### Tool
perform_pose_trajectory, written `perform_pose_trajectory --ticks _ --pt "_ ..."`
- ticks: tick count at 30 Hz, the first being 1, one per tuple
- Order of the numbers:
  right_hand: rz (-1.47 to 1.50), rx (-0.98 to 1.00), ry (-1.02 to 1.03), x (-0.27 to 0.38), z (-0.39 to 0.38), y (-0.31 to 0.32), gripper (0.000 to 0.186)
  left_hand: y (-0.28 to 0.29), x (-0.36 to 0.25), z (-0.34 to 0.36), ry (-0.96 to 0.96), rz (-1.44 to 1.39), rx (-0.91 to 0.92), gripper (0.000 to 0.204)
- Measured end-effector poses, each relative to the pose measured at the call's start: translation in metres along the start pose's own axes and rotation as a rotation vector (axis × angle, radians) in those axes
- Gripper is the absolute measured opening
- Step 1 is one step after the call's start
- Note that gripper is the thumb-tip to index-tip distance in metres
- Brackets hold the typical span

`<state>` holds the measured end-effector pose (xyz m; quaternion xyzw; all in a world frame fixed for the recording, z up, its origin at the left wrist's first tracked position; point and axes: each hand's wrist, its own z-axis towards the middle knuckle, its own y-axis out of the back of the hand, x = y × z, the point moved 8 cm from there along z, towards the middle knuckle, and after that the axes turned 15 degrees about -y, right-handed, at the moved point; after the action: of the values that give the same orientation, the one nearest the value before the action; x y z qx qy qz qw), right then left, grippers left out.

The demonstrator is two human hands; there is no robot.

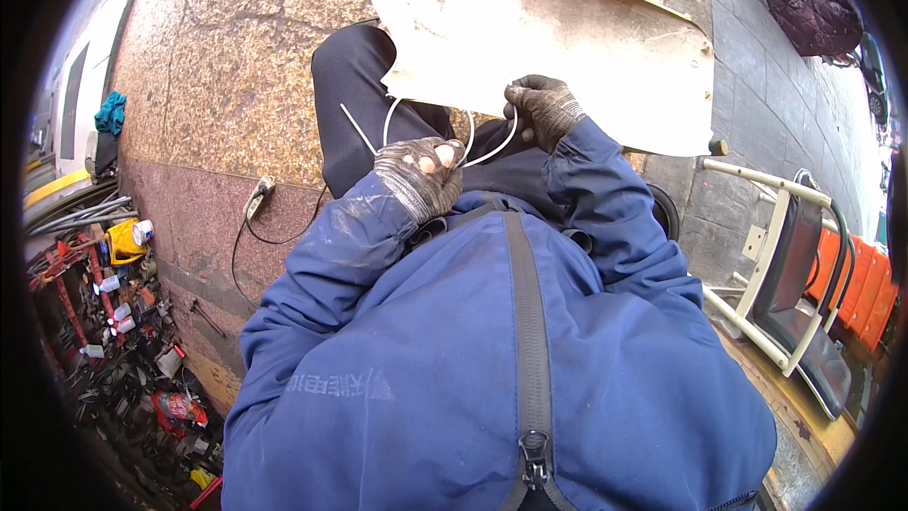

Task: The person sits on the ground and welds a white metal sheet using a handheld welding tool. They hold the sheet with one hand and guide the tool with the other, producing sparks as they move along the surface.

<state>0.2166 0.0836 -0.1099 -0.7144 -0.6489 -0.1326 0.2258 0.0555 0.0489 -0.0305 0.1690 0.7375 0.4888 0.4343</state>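
Observation:
My left hand (pixel 419 173), in a grey glove with bare fingertips showing, is closed on thin white plastic strips (pixel 387 118). One straight end sticks out up to the left; others curve toward the panel. My right hand (pixel 544 109), in a dark worn glove, pinches a curved part of a white strip at the panel's lower edge, to the right of my left hand. A large pale, stained sheet panel (pixel 558 33) lies across the top, above my bent dark-trousered legs (pixel 345 85). Whether the strips pass through the panel is unclear.
A power socket (pixel 260 194) with a black cord lies on the pavement (pixel 189 57) at left. A pile of tools and parts (pixel 113 322) fills the lower left. A metal-framed black seat (pixel 813 322) stands at right before orange plastic (pixel 851 284). A covered vehicle (pixel 804 0) is upper right.

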Motion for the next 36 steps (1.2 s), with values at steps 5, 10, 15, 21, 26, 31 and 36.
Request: perform_pose_trajectory --ticks 5,10,15,21,26,31,36 --pt "-0.003 -0.006 0.0 -0.0006 0.0004 0.0009 0.018 0.0021 -0.0013 -0.0002 -0.011 -0.002 -0.032 0.013" --pt "0.001 -0.007 -0.002 -0.0008 -0.0006 0.0006 0.018 0.0032 -0.0025 0.0001 -0.027 -0.01 -0.046 0.014" --pt "-0.003 -0.016 -0.006 -0.0005 -0.0012 0.0009 0.018 0.0007 -0.0005 0.0003 0.002 -0.031 0.003 0.016" --pt "-0.001 -0.012 -0.004 -0.0006 -0.0009 0.0017 0.018 0.0001 0.0 0.0009 0.005 -0.048 0.018 0.016" --pt "-0.005 -0.013 -0.003 -0.0006 -0.0007 0.0024 0.018 0.0014 -0.0011 0.0008 -0.01 -0.035 -0.008 0.016" --pt "0.002 -0.002 -0.002 -0.0007 -0.0014 0.0029 0.018 0.0023 -0.0023 0.0005 -0.025 -0.005 -0.028 0.016" --pt "-0.011 -0.005 -0.005 -0.0009 -0.0008 0.0039 0.017 0.0017 -0.0026 -0.0001 -0.018 -0.003 -0.015 0.018"
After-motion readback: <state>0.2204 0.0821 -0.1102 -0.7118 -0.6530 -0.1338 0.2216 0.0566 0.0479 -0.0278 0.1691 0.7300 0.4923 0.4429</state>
